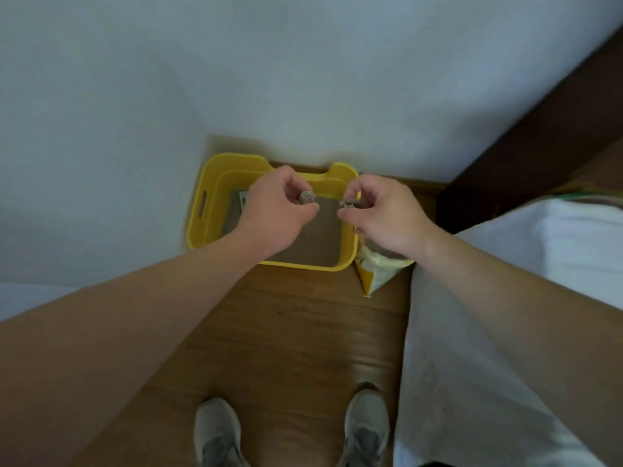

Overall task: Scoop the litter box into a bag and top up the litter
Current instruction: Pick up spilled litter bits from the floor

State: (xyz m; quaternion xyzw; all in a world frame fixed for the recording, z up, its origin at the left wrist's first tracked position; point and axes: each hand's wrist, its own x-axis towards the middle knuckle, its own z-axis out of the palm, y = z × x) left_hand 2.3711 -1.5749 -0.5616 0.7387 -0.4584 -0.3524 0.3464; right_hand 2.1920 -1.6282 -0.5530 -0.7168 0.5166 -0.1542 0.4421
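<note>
- One yellow litter box (202, 210) sits on the wood floor (286, 332), in the corner by the white wall (236, 79). It has brown-gray litter (313, 237) inside, spread flat.
- Two bare hands are held over the box, close together but not touching.
- The left hand (273, 214) pinches one round gray clump (307, 197) between thumb and fingers.
- The right hand (387, 214) pinches one bumpy brown-gray clump (349, 203) the same way, near the right rim of the box.
- That makes two clumps, one in each hand, both up above the litter.
- One bag (377, 274), yellow and white, stands open on the floor just beside the right side of the box. The right wrist is above it. There is something gray inside it, but I cannot tell what.
- One small white thing (243, 199) peeks out at the back of the box, behind the left hand. I cannot tell what it is.
- Two gray shoes (215, 433) are at the bottom, standing on the floor.
- A white cloth (505, 298) hangs down on the right side.
</note>
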